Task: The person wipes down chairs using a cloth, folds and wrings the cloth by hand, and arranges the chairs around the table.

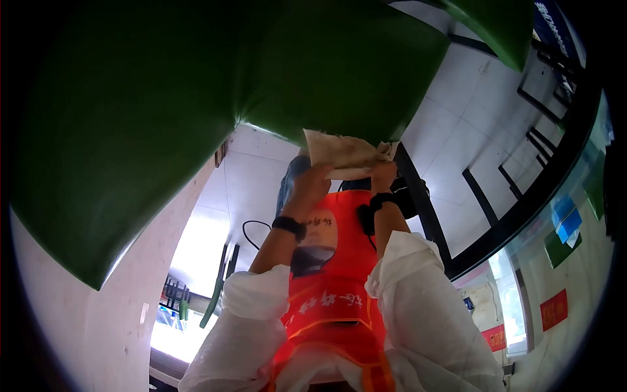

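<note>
A beige cloth (346, 151) with a ragged edge is stretched between my two hands at the near edge of a glossy green surface (326, 72). My left hand (312, 185) has its fingers closed on the cloth's left lower part. At the cloth's right end, my right hand (384, 174) grips a bunched part of it. The fingertips are partly hidden by the cloth and blur. Both wrists wear dark bands, below rolled white sleeves. A red apron (339, 261) with white lettering covers my front, just under the hands.
Another green panel (503, 32) hangs at the upper right. A black frame (424, 202) stands right of my hands, with dark chair or table legs (480, 196) beyond on the pale tiled floor (457, 130). A pale wall (124, 326) rises at the left.
</note>
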{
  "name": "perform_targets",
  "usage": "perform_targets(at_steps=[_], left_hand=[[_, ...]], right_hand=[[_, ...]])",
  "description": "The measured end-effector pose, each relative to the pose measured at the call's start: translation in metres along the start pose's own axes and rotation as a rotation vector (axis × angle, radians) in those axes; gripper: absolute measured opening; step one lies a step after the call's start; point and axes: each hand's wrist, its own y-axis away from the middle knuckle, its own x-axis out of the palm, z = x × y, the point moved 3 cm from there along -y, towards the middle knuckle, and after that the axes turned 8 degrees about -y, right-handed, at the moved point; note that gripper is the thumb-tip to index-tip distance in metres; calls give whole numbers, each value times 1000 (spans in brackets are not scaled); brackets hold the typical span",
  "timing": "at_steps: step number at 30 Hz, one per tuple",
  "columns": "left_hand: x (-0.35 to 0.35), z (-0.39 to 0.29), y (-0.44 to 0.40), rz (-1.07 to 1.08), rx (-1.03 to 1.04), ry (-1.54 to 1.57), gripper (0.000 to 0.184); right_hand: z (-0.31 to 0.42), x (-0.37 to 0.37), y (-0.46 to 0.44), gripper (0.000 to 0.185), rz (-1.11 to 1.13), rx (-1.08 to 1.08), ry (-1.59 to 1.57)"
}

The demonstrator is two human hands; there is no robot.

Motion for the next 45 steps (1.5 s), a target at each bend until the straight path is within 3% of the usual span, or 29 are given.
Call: perform_targets(at_steps=[2,3,5,6,8,9,11,12,14,15,17,21,23,25,27,30,31,33,34,36,39,41,42,44,45], left_hand=[[-2,7,8,-58,40,60,29],[-3,11,10,-65,37,69,29],[-10,16,13,-77,122,65,29],[-15,22,14,-81,117,70,29],[-44,18,23,42,65,-43,31],[-55,18,36,37,57,-39,31],[-93,18,62,-238,94,155,27],[-113,16,76,-247,44,65,23],[-136,28,107,-318,22,-1,22],[-148,33,123,-362,-1,-62,21],[-173,32,159,-377,-44,14,22],[-203,16,213,-403,-123,127,24],[-212,12,228,-462,-68,133,24],[-221,0,244,-510,-8,142,24],[-233,-14,259,-484,3,221,23],[-244,-43,288,-525,158,42,24],[-248,-49,298,-531,170,29,24],[-255,-64,315,-483,244,68,24],[-259,-72,325,-492,259,61,24],[-262,-87,341,-365,367,352,31],[-255,-96,353,-368,457,173,41],[-248,-117,368,-432,562,201,43],[-246,-129,378,-489,664,242,45],[-239,-144,394,-426,611,266,47],[-235,-148,397,-367,548,302,49]], right_hand=[[-2,0,5,36,92,-228,264],[-5,4,8,36,93,-238,271],[-22,10,26,35,31,582,-491],[-47,17,32,35,36,577,-485],[-111,51,39,43,672,135,-793],[-125,69,42,43,681,134,-787],[-106,103,48,37,449,-186,157],[-87,105,49,37,454,-211,147],[7,70,75,29,291,-866,252],[57,49,91,29,276,-889,238],[123,9,120,17,457,119,-841],[184,-45,162,19,603,-209,-758],[198,-57,212,18,929,-302,-597],[190,-48,241,19,1095,-447,-468],[190,-51,284,21,1002,-792,-400],[181,-42,324,20,1059,-896,-602],[188,-62,336,20,1050,-908,-616],[199,-104,365,20,1237,-615,-309],[197,-110,370,22,1249,-596,-391],[189,-103,354,23,1297,-606,-387],[183,-129,338,22,1326,-638,-340],[186,-164,338,20,550,-1817,69],[185,-168,339,20,536,-1819,55],[178,-166,317,32,847,-895,-308],[176,-158,313,32,842,-899,-320]])
